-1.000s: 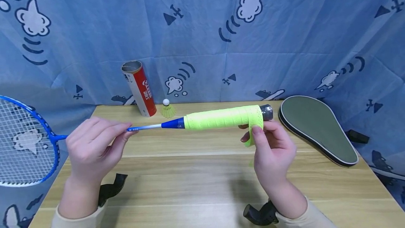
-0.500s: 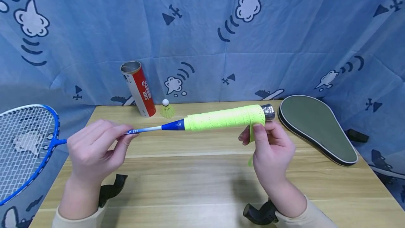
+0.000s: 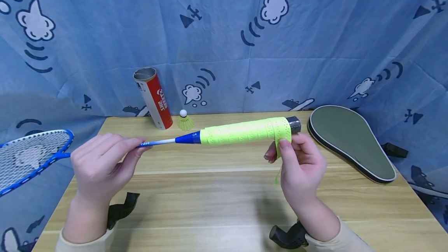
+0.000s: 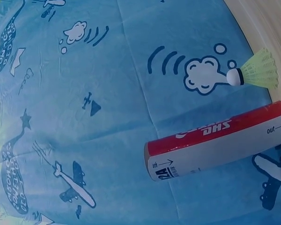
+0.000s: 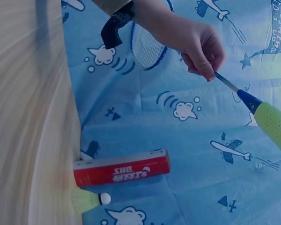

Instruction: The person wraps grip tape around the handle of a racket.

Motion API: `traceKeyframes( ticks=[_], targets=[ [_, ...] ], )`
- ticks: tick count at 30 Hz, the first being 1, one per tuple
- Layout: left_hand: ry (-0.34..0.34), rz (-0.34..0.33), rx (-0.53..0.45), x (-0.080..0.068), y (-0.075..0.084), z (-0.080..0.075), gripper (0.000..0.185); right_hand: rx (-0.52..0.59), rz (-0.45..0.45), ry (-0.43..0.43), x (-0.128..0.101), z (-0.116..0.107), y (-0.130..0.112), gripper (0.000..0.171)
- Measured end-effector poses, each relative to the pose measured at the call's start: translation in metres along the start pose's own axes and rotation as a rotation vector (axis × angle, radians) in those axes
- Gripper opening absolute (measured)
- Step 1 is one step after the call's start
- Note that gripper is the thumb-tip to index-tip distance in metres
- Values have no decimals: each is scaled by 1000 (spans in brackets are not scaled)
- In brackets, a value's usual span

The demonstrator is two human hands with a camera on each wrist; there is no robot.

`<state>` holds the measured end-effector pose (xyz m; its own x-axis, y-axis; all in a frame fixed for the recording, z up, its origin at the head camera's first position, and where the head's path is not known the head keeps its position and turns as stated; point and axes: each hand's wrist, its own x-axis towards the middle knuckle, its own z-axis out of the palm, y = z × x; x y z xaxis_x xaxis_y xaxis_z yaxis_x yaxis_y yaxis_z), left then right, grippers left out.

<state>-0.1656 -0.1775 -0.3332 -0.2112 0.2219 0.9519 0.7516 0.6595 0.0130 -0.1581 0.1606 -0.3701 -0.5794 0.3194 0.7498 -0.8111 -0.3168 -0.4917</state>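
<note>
Hands hold a badminton racket (image 3: 168,141) level above the wooden table (image 3: 224,205); the left hand (image 3: 99,164) pinches the thin shaft between thumb and curled fingers, at 9 o'clock from the handle; the right hand (image 3: 301,168) is at 3 o'clock, under the end of the handle, and its thumb and fingers pinch the loose end of the yellow-green grip tape (image 3: 245,132). The tape covers nearly all the handle; only the grey butt cap (image 3: 294,125) shows at the end; a short strip of tape hangs down from the handle into the right hand, and a thin tail of it shows below the fingers. The racket head (image 3: 31,158), blue frame with white strings, is out past the table edge at 9 o'clock, in front of the blue curtain (image 3: 224,30).

On the table, at 12 o'clock from the left hand, a red and white shuttlecock tube (image 3: 153,98) stands against the curtain, open at the top and a little tilted in the head view; a yellow shuttlecock (image 3: 185,121) lies just beside it, at its 3 o'clock, white cork up. At 3 o'clock from the right hand lies a dark paddle case (image 3: 350,141), flat on the table near the far right corner; it does not touch the racket. Each wrist has a black strap (image 3: 120,207) and a beige sleeve.
</note>
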Motion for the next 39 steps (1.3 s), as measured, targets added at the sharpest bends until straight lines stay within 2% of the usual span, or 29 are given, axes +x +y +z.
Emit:
traceKeyframes(
  ticks=[11, 21, 31, 33, 39],
  targets=[
    [-27, -21, -8, -1, -2, -1, 49, 48, -37, 33, -2, 2, 1, 8],
    [16, -12, -23, -2, -2, 2, 47, 80, -15, 53, -1, 2, -1, 8],
    [-8, -21, -20, 0, -2, 1, 49, 9, -6, 28, 0, 1, 1, 11],
    [3, -25, -12, 0, -1, 2, 49, -12, 5, 29, 1, 0, 1, 9],
    [94, -15, 40, 3, 5, 8, 46, -35, 11, 64, 1, -1, 1, 9]
  ],
)
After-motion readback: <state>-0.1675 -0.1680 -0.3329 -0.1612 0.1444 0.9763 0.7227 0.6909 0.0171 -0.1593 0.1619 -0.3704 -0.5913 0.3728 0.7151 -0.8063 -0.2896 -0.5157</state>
